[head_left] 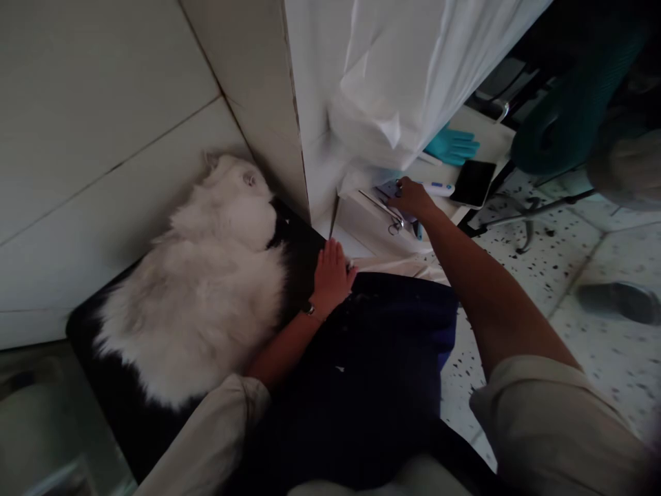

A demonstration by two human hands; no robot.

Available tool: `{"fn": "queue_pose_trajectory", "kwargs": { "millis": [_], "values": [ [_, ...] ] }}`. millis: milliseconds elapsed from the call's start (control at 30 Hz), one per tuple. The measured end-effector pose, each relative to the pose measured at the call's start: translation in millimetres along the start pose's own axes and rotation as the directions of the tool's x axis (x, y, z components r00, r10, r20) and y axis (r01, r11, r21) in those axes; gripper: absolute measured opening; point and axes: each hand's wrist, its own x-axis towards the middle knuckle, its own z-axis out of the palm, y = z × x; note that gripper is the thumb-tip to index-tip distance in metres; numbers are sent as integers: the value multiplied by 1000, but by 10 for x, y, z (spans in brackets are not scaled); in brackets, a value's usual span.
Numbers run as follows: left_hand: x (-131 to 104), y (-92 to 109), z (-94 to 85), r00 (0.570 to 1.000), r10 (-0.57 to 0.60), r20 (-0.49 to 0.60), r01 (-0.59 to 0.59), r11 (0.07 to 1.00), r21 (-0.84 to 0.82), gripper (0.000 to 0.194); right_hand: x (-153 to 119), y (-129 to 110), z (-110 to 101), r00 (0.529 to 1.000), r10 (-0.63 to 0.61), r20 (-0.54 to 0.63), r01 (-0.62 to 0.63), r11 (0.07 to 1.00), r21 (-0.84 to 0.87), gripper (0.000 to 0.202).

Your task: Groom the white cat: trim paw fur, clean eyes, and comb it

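A fluffy white animal (pixel 206 289), cat-like and seen from behind, sits on a black tabletop (pixel 297 231) by the wall. Beside it, my left hand (pixel 333 275) is held flat with its fingers stretched out, near the table's edge. My right hand (pixel 413 198) reaches into the grooming tools on a white stand, its fingers curled at a ring handle that looks like part of scissors (pixel 399 187). Another pair of scissors (pixel 395 226) lies just below, its ring handles showing. The blades under my right hand are hard to make out.
On the white stand (pixel 503 131) lie a teal glove (pixel 454 146), a dark-screened phone (pixel 474 183) and a white handheld device (pixel 438 189). White plastic sheeting (pixel 392 76) hangs above. A teal chair (pixel 555 131) stands at right on the speckled floor (pixel 537 275).
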Motion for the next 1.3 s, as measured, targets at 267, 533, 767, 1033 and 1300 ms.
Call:
{"fn": "queue_pose_trajectory", "kwargs": {
  "millis": [267, 533, 767, 1033, 1300],
  "values": [
    [-3, -42, -182, 984, 23, -175, -158, 560, -813, 53, -51, 20, 85, 998, -19, -57, 16, 999, -42, 56],
    [-284, -242, -164, 978, -95, -187, 37, 955, -293, 60, -245, -170, -16, 999, -37, -22, 36, 996, -77, 51],
    [-849, 325, -31, 581, 693, 427, -343, 684, -644, 44, -596, -193, -168, 961, -30, -275, 42, 998, 38, 43],
    [-1316, -99, -676, 956, 273, 104, -155, 777, -610, 35, -2529, -364, 615, 919, -340, -200, 394, 810, 434, 20],
    [-1923, -609, -1136, 797, -320, -513, -123, 745, -656, 36, -3537, -512, 1409, 665, -614, 425, 245, 717, 653, 30]
  ]
}}
